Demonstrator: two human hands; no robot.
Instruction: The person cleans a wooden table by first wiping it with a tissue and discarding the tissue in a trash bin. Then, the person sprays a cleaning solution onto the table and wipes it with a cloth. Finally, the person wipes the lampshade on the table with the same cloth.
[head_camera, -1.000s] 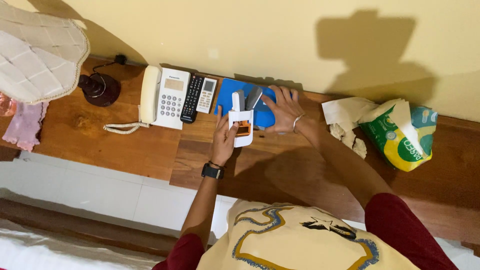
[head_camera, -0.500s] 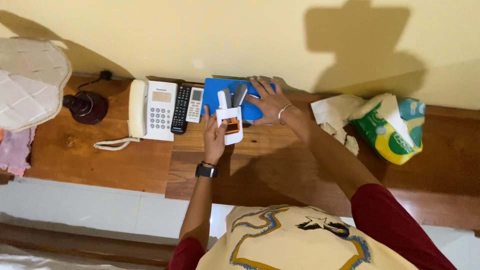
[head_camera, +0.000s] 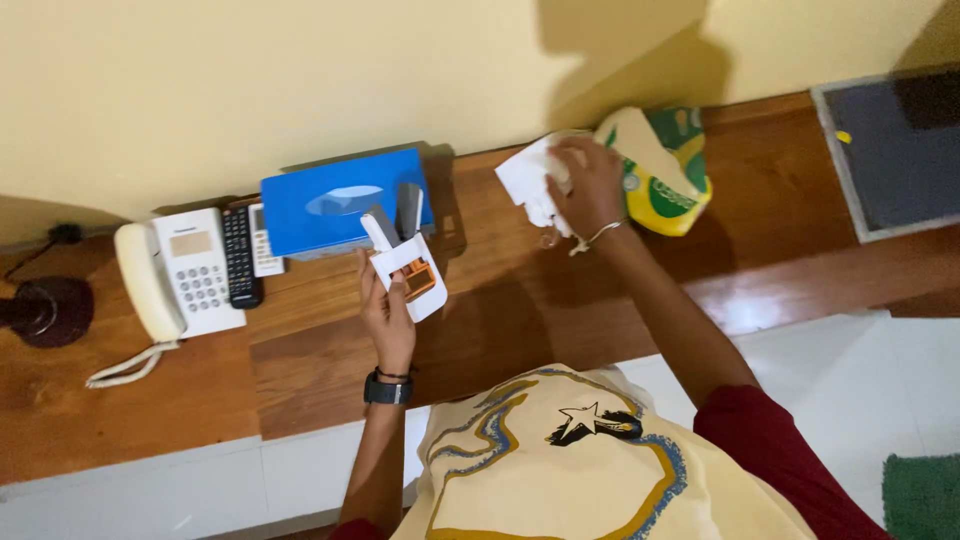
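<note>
A small white open-topped box (head_camera: 410, 275) with an orange panel sits in the left hand (head_camera: 388, 318), fingers curled around it, 2 grey sachets (head_camera: 398, 215) poking up from inside. It hovers just before the blue tissue box (head_camera: 330, 205). The right hand (head_camera: 590, 185) closes on crumpled white paper (head_camera: 528, 180) beside a green-and-yellow bag (head_camera: 665, 175).

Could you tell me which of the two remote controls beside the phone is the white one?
The white remote is the shorter one, lying nearest the blue tissue box; the black remote lies against the phone.
</note>
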